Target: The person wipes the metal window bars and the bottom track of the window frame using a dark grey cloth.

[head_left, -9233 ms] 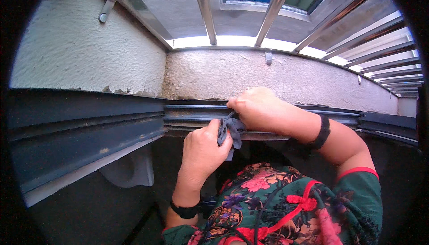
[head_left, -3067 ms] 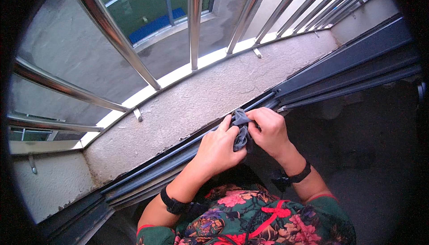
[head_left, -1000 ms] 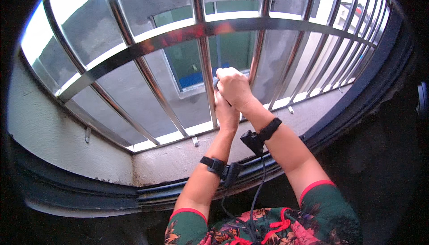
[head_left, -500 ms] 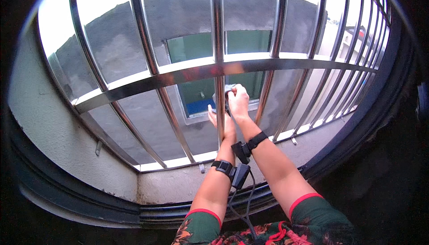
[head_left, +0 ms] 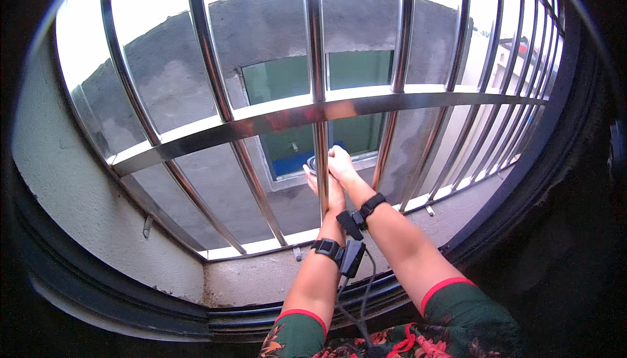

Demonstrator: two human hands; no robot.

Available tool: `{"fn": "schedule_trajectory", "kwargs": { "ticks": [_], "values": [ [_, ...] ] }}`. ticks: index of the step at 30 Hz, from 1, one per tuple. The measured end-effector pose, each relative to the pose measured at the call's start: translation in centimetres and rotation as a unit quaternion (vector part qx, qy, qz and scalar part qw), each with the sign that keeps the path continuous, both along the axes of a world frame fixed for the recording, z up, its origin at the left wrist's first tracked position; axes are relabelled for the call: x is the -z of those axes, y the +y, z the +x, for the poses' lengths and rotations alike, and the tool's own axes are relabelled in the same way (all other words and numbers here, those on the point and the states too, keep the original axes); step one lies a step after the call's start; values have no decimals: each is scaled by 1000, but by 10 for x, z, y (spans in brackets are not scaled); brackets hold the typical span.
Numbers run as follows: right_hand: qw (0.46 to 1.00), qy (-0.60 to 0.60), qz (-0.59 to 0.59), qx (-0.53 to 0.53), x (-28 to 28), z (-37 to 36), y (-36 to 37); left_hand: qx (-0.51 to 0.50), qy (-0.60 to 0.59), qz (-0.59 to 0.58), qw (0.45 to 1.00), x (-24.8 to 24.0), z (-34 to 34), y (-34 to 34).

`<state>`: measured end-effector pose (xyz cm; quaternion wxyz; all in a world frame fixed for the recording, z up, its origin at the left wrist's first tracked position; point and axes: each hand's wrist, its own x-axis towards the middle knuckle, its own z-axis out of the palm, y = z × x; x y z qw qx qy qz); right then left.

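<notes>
Both my hands reach out through a metal window grille and meet at one upright shiny bar (head_left: 321, 155). My right hand (head_left: 341, 165) is closed beside the bar, on its right, gripping a crumpled grey cloth (head_left: 312, 163). Only a small bit of this cloth shows, at the bar's left side; the rest is hidden by the hand and bar. Lower down, my left hand (head_left: 334, 193) sits behind the same bar, its fingers stretched up on the left side next to the cloth. Black straps with small devices (head_left: 328, 248) circle both wrists.
A broad crossbar (head_left: 261, 117) spans the grille above my hands, with more upright bars on both sides. The window ledge (head_left: 251, 283) and a dark sliding track (head_left: 261, 319) lie below. Beyond stands a grey wall with a green-tinted window (head_left: 281, 77). A cable (head_left: 369, 286) hangs between my forearms.
Both hands are a little lower along the bar, the right hand most of all, coming closer to the left. Less of the grey cloth shows. The view has tilted slightly.
</notes>
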<state>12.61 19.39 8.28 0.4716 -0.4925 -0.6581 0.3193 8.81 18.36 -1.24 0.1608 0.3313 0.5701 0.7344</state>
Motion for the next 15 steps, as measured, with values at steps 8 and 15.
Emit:
{"fn": "schedule_trajectory", "kwargs": {
  "ticks": [8, 15],
  "values": [
    [992, 96, 69, -35, -44, 33, -74, 339, -448, 348, 750, -34, 23, -31],
    [953, -22, 300, -45, -71, 79, -151, 325, -143, 152, 922, -91, 43, -121]
  ]
}}
